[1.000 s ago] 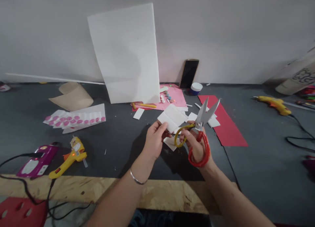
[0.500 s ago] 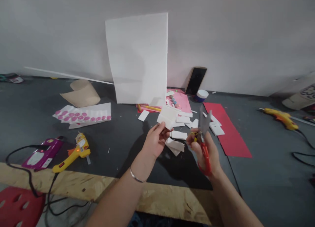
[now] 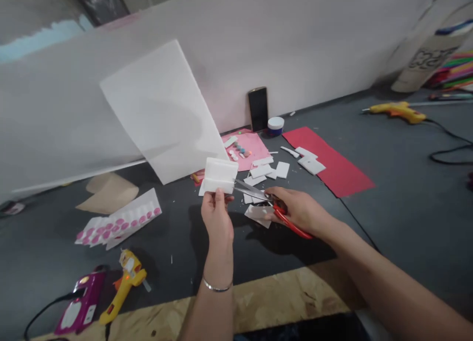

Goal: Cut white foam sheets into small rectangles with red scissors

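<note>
My left hand (image 3: pixel 218 215) pinches a small white foam piece (image 3: pixel 220 173) by its lower edge, thumb in front. A crease or line runs across the piece. My right hand (image 3: pixel 295 210) is wrapped round the handles of red-handled scissors (image 3: pixel 254 189). The blades are parted and point left, with their tips at the right edge of the white piece; whether they touch it I cannot tell. Beneath and beyond the scissors, several cut white pieces (image 3: pixel 261 171) lie on the dark tabletop (image 3: pixel 177 257).
A large white sheet (image 3: pixel 162 114) leans against the wall. Yellow glue guns lie at the left (image 3: pixel 125 287) and the far right (image 3: pixel 399 112). A phone (image 3: pixel 258 109), a small jar (image 3: pixel 275 126), red card (image 3: pixel 332 163) and pink paper (image 3: pixel 254 146) are behind my hands.
My right hand has turned the scissors from pointing upward to pointing left and brought them to the white piece. My left hand has turned that piece more level. The view has tilted.
</note>
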{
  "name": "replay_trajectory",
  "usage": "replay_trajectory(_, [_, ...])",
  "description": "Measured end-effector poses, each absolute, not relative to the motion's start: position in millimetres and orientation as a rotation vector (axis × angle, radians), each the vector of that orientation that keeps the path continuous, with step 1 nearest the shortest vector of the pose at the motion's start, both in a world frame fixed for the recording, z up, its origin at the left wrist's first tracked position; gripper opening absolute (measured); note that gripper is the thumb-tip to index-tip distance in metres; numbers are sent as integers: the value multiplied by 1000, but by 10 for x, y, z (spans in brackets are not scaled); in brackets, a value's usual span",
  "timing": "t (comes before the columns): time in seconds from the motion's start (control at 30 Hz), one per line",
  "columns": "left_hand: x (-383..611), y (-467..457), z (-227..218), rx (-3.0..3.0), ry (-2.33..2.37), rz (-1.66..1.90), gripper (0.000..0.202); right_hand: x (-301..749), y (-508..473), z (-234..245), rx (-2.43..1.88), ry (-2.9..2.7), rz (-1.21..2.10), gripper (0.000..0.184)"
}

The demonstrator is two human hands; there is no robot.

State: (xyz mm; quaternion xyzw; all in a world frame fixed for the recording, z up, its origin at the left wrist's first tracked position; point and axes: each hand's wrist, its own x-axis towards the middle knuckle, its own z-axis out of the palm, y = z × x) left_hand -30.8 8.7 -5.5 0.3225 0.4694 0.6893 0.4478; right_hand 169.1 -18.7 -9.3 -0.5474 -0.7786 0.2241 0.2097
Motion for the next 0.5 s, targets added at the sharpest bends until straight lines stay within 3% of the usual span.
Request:
replay_trajectory(0.17, [-329,114,-52,924,1266,1747,34,1709,-170,-53,-1501,-2150,700,48])
replay_trajectory(0.5, [-393,149,9,884,1210,1731,33,1701,-160,-83,-1473,-2086,727,44])
